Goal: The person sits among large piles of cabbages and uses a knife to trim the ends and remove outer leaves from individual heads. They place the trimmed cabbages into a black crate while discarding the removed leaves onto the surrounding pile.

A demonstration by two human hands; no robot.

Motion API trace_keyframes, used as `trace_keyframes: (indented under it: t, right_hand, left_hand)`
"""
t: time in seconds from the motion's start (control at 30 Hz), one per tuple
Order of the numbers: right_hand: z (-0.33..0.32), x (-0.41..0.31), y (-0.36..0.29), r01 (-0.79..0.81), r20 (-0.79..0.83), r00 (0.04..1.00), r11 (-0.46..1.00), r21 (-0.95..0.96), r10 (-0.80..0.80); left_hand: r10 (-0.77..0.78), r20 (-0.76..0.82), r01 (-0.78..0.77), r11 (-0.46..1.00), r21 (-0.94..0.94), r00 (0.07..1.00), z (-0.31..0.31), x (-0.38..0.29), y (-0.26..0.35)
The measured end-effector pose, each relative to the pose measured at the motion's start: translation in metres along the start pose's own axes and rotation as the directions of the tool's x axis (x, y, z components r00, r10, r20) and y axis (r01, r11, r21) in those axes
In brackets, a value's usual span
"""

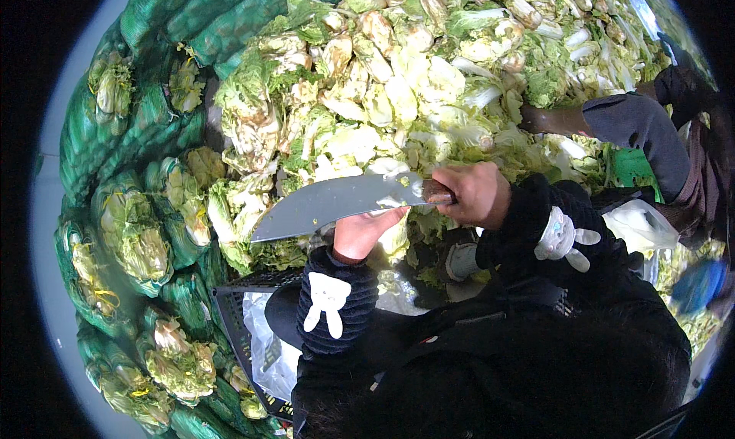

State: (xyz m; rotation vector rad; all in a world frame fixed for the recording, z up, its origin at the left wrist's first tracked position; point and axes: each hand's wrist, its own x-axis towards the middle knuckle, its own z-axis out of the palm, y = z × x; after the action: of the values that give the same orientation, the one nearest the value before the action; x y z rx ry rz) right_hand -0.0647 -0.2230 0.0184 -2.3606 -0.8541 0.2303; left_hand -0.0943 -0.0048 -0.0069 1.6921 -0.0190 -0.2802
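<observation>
My right hand [475,195] is closed round the wooden handle of a large broad-bladed knife [339,200]. The blade points left, its tip curving down over the leaves. Partly under the blade is my left hand [367,229], beside a pale cabbage leaf [395,241]; the blade covers its fingers, and whether they hold anything cannot be told. Beyond both hands lies a large heap of Chinese cabbages [402,94] and loose leaves, several with browned outer leaves.
Green mesh sacks [138,151] stuffed with cabbages stack along the left. A black plastic crate [232,324] with a clear plastic liner [270,347] stands near my left arm. At the right, a co-worker's sleeve [637,128] reaches toward the heap; another blade [646,16] shows at upper right.
</observation>
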Motion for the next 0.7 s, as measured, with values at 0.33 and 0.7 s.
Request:
trace_keyframes:
  t: [0.33, 0.7]
  right_hand:
    - [-0.025, -0.001, 0.016, -0.430, -0.030, 0.902, 0.903, 0.003, 0.430]
    - [0.013, -0.005, -0.032, 0.025, -0.222, 0.975, 0.998, 0.059, -0.011]
  left_hand:
    - [0.476, -0.240, -0.253, 0.754, 0.606, 0.846, 0.005, -0.006, 0.015]
    - [0.578, -0.202, -0.188, 0.543, 0.819, 0.790, 0.005, -0.002, 0.015]
